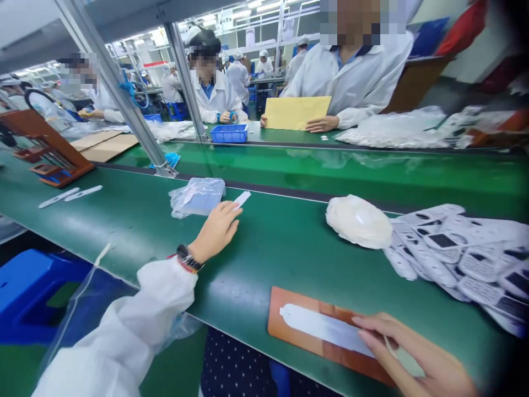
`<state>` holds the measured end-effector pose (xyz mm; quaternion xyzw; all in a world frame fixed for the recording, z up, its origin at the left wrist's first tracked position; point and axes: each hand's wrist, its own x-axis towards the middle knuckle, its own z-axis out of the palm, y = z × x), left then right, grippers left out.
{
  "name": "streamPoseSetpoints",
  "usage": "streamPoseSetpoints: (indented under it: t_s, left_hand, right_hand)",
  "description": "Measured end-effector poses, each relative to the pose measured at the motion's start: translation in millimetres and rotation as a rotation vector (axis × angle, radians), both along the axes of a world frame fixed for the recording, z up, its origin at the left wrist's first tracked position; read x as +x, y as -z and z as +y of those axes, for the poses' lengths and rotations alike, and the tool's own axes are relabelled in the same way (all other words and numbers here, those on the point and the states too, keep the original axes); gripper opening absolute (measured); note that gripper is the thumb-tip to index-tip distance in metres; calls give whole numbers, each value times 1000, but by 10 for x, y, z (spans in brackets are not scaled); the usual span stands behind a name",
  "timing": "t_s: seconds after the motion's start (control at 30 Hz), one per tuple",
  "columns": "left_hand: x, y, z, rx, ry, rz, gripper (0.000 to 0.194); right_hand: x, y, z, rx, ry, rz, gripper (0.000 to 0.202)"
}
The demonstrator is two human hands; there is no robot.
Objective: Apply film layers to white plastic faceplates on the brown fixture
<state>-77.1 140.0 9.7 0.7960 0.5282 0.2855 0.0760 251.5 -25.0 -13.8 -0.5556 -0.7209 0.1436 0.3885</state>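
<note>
My left hand reaches across the green bench, its fingers closed on a small white strip that sticks out past the fingertips. Just beyond it lies a clear plastic bag with flat pieces inside. Near the front edge lies an orange-brown rectangular plate bearing a long white, round-ended piece. My right hand is over the plate's right end, thumb and forefinger pinching at the white piece. A pale thin edge shows behind these fingers; what it belongs to is unclear.
To the right are a cream-coloured crumpled bundle and a pile of printed, remote-shaped sheets. Two slim pieces and a brown fixture are at left. Across the green belt, a person holds a yellow envelope beside a blue tray.
</note>
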Motion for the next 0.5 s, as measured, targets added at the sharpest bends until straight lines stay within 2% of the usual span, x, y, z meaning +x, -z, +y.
streamPoseSetpoints:
  t_s: [0.07, 0.13, 0.2, 0.27, 0.4, 0.5]
  left_hand:
    - [215, 60, 238, 27, -34, 73, 29]
    - [328, 123, 419, 41, -89, 131, 28]
    - [399, 184, 457, 37, -95, 179, 27]
    - [473, 239, 326, 8, -28, 218, 27]
    - [616, 276, -165, -110, 176, 231, 32]
    - [639, 221, -348, -213, 197, 193, 37]
  right_hand:
    - [31, -21, -14, -8, -40, -6, 17]
    - [80, -2, -48, -22, -71, -13, 15]
    - [136, 39, -99, -33, -45, -10, 14]
    - [184, 74, -151, -52, -8, 1, 14]
    - [205, 46, -194, -116, 16, 32, 14]
    - [136, -52, -153, -136, -32, 62, 11]
